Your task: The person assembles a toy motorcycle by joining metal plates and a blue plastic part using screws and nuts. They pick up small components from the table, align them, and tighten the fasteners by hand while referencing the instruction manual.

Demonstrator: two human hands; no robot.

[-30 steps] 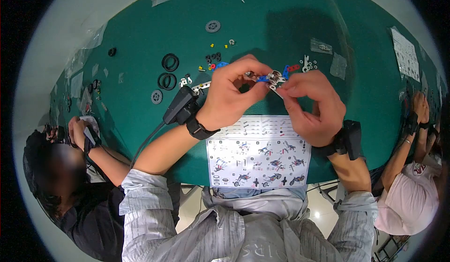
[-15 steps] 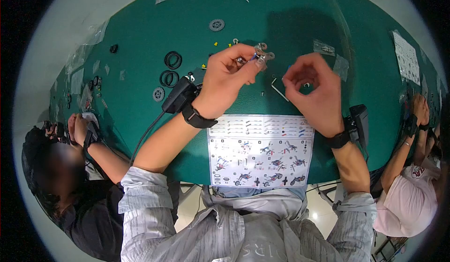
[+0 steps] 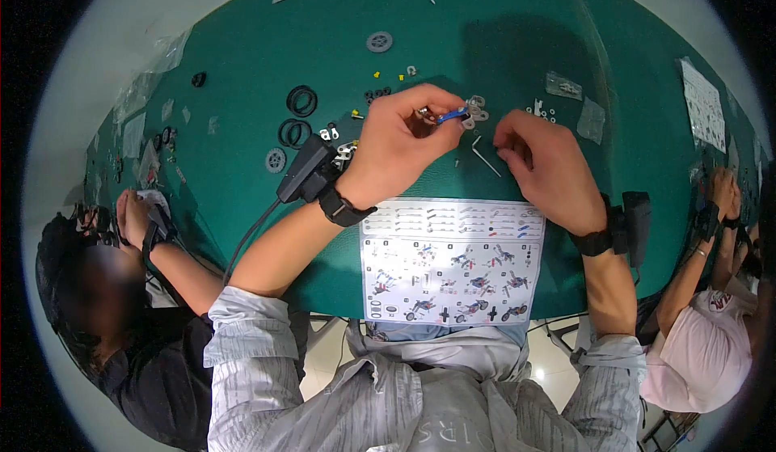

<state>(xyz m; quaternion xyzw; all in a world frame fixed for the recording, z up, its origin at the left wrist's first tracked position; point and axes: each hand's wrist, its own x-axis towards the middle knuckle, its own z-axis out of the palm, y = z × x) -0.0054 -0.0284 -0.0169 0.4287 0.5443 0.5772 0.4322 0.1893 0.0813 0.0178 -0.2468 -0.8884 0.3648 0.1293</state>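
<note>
My left hand is closed around a small metal-and-blue model assembly. Silvery rounded plates of this piece stick out past my fingertips; part of it is hidden in the hand. To its right my right hand hovers with curled fingers, thumb and forefinger slightly apart, nothing visible between them. Beside those fingertips an L-shaped hex key lies on the green table. Below both hands lies a printed instruction sheet with step drawings.
Black rubber tyres, grey wheels and yellow parts lie to the left. Perforated metal pieces sit by my left wrist. White nuts and plastic bags are at the right. People sit on both sides.
My right hand has lowered slightly, its finger ring loosening into a small gap. My left hand has tilted the assembly, moving it slightly right and down, so the blue part shows more.
</note>
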